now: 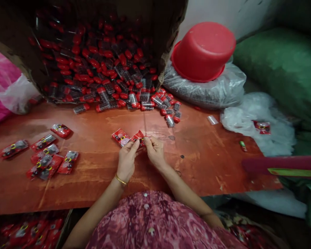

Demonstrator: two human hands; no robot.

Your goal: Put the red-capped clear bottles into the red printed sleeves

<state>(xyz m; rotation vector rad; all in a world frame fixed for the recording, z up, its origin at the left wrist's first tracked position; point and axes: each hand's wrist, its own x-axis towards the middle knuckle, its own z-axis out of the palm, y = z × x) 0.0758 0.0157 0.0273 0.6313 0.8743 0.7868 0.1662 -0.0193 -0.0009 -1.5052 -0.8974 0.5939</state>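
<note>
A small red printed packet [139,135] is pinched between my two hands over the middle of the table. My left hand [128,157], below a gold bangle, grips its left side with thumb and fingers. On the packet's right edge, my right hand [155,150] is closed in a pinch. Just left of it, another red packet [120,136] with a pale patch lies on the table, close to my left fingertips. What is inside the held packet is hidden by my fingers.
A big carton [168,45] spills red-capped clear tubes [103,95] onto the red-brown table [93,183]. Several filled packets [68,162] lie at left. A red tub [204,45] rests upside down on a plastic bag [197,93]. At right lies crumpled clear plastic [261,107].
</note>
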